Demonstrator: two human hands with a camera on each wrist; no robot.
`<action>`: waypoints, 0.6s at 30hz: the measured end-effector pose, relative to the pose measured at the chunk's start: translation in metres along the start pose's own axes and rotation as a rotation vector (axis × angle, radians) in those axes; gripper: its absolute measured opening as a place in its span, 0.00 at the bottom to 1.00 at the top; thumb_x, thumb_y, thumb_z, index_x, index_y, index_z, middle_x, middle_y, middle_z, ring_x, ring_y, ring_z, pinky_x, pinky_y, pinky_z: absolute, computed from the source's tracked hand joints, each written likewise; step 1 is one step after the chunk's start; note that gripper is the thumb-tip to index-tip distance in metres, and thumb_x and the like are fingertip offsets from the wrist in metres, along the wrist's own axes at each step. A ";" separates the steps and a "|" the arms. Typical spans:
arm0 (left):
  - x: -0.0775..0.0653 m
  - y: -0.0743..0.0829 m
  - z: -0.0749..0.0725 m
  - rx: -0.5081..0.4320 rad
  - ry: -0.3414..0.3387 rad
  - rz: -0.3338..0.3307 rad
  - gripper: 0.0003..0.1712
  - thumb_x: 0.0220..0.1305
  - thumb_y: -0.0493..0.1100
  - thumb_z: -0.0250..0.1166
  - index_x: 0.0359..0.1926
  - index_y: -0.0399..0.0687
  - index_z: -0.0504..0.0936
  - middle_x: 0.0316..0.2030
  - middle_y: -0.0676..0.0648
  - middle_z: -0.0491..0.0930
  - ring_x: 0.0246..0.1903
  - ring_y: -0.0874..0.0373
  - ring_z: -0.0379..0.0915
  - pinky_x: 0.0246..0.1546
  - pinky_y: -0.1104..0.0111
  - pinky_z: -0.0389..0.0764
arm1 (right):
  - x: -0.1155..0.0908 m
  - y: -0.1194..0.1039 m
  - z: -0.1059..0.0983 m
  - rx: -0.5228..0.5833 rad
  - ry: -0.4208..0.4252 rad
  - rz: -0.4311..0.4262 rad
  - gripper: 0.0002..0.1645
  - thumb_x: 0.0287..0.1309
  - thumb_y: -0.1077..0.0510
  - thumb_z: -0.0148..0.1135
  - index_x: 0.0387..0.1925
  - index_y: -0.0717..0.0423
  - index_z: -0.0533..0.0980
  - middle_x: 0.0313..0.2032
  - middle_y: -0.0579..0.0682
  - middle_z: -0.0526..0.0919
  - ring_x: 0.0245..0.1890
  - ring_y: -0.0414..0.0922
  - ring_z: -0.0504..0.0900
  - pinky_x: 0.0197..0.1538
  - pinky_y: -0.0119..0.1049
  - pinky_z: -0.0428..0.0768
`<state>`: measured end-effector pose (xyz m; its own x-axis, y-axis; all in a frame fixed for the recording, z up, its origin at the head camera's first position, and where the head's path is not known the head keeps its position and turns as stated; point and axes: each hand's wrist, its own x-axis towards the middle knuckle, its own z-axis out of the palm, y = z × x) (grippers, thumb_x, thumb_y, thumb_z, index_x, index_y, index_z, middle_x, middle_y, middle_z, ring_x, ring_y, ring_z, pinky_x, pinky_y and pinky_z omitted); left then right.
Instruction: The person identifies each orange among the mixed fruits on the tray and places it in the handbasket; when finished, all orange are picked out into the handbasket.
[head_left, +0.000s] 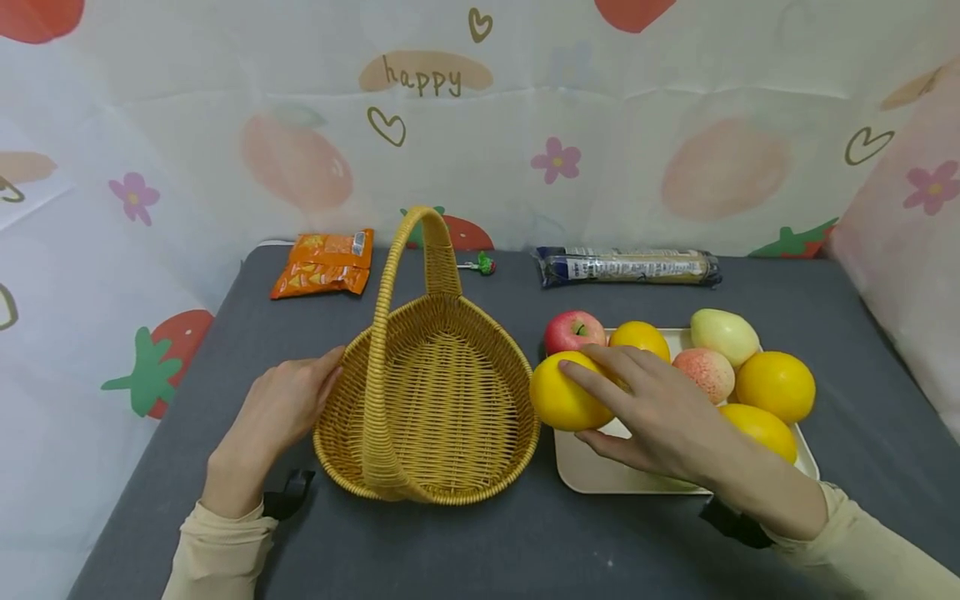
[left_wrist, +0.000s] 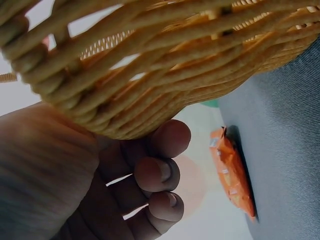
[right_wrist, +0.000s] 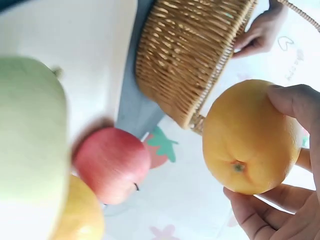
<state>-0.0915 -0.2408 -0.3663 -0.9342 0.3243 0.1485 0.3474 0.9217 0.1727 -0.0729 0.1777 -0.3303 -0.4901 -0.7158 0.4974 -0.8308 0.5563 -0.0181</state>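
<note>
A woven wicker basket (head_left: 442, 408) with a tall arched handle stands at the middle of the table. My left hand (head_left: 288, 404) grips its left rim, and in the left wrist view the fingers (left_wrist: 157, 175) curl below the weave. My right hand (head_left: 660, 408) holds an orange (head_left: 566, 396) between thumb and fingers. The orange is raised over the tray's left edge, right beside the basket's right rim. In the right wrist view the orange (right_wrist: 250, 140) shows its stem dimple, with fingers on opposite sides of it.
A cream tray (head_left: 622, 475) carries an apple (head_left: 572, 332), a peach (head_left: 705, 373), a pale green pear (head_left: 723, 335) and several yellow-orange fruits (head_left: 776, 386). Along the back lie an orange snack bag (head_left: 322, 265), a lollipop (head_left: 486, 264) and a long wrapped pack (head_left: 630, 267).
</note>
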 end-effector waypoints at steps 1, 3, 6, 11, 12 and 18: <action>0.000 0.000 0.000 -0.001 -0.002 -0.002 0.13 0.71 0.41 0.57 0.53 0.41 0.78 0.25 0.44 0.81 0.21 0.52 0.76 0.23 0.55 0.76 | 0.003 0.000 -0.001 0.002 0.001 -0.005 0.35 0.66 0.35 0.49 0.64 0.54 0.70 0.55 0.59 0.78 0.46 0.53 0.80 0.46 0.47 0.81; 0.000 0.000 0.000 -0.001 -0.006 -0.006 0.13 0.71 0.41 0.57 0.53 0.41 0.78 0.25 0.44 0.81 0.22 0.51 0.76 0.24 0.54 0.76 | 0.010 0.001 -0.002 0.001 -0.005 -0.013 0.36 0.62 0.38 0.58 0.64 0.54 0.69 0.54 0.59 0.78 0.47 0.53 0.79 0.47 0.47 0.80; 0.001 0.001 -0.001 -0.002 -0.012 -0.013 0.14 0.71 0.41 0.57 0.54 0.41 0.78 0.26 0.43 0.82 0.22 0.52 0.76 0.24 0.54 0.77 | 0.018 0.001 -0.003 -0.006 -0.017 -0.026 0.42 0.50 0.44 0.72 0.64 0.54 0.69 0.54 0.59 0.78 0.49 0.53 0.79 0.49 0.48 0.79; 0.002 0.002 -0.003 -0.001 -0.027 -0.023 0.15 0.71 0.41 0.57 0.55 0.41 0.78 0.26 0.43 0.82 0.22 0.52 0.77 0.25 0.54 0.77 | 0.031 -0.002 -0.001 -0.029 -0.052 -0.060 0.47 0.42 0.46 0.77 0.63 0.53 0.68 0.53 0.59 0.78 0.49 0.53 0.78 0.48 0.46 0.79; 0.002 0.002 -0.003 -0.001 -0.028 -0.023 0.15 0.71 0.41 0.57 0.55 0.41 0.78 0.26 0.43 0.82 0.22 0.51 0.77 0.25 0.53 0.77 | 0.033 -0.003 0.001 -0.033 -0.054 -0.072 0.47 0.42 0.45 0.77 0.63 0.53 0.68 0.53 0.59 0.78 0.49 0.53 0.79 0.49 0.46 0.79; 0.001 0.003 -0.003 -0.002 -0.043 -0.031 0.16 0.72 0.41 0.57 0.56 0.41 0.77 0.28 0.42 0.84 0.23 0.51 0.78 0.26 0.53 0.78 | 0.040 -0.011 0.016 -0.050 -0.082 -0.137 0.44 0.44 0.44 0.76 0.61 0.53 0.68 0.53 0.58 0.78 0.48 0.52 0.79 0.51 0.43 0.80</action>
<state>-0.0914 -0.2384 -0.3623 -0.9472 0.3042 0.1013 0.3181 0.9310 0.1788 -0.0878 0.1361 -0.3236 -0.3951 -0.8173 0.4194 -0.8780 0.4702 0.0892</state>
